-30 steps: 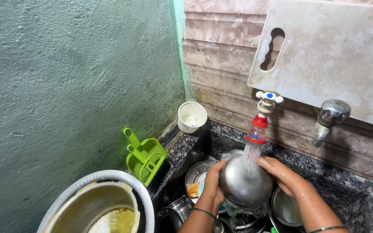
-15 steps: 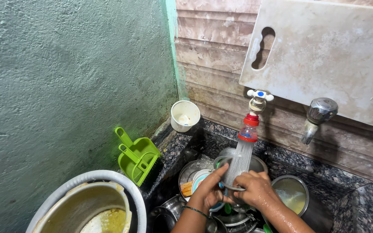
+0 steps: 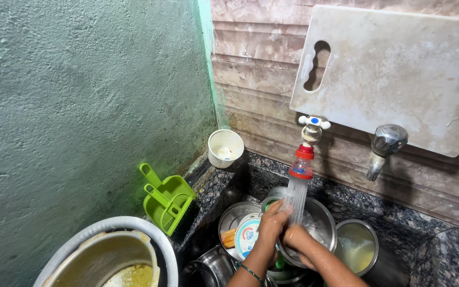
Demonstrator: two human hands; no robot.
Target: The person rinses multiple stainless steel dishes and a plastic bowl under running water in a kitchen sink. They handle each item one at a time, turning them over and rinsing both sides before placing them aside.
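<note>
The round steel pot is no longer held up under the tap [image 3: 308, 139]. Now the left hand [image 3: 273, 220] and right hand [image 3: 295, 235] rub together in the water, fingers curled, over the steel bowl [image 3: 322, 220] in the sink.

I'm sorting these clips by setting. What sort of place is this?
Likely a home kitchen's dishwashing corner: a running tap over a stone sink full of steel bowls, with a cutting board on the tiled wall.
</note>
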